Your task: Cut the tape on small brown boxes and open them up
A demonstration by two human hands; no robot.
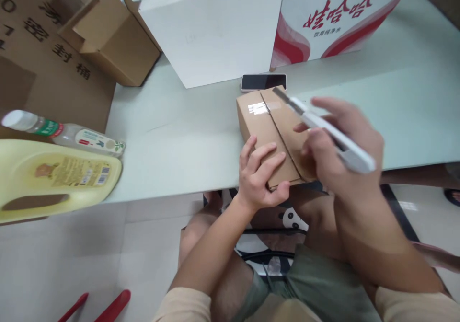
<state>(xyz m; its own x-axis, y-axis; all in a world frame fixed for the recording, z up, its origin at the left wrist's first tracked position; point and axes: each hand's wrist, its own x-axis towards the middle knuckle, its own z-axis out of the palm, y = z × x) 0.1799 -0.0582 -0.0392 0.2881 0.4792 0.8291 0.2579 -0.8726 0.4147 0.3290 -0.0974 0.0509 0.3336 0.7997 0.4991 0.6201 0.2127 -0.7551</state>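
A small brown cardboard box (264, 135) lies near the table's front edge, a dark seam running lengthwise across its top and clear tape at the far end. My left hand (260, 173) rests on the box's near left part, fingers spread over the top and thumb out at the near edge. In my right hand (341, 144) is a white utility knife (332, 132), its blade out and pointing up and left above the box's far end. My right fingers are closed round the handle, over the box's right side. The hand is slightly blurred.
Behind the box lies a phone (264, 81). A white carton (223, 29) and a red-and-white carton (323, 25) stand at the back. To the left are an open cardboard box (118, 44), a plastic bottle (72, 132) and a yellow jug (82, 173).
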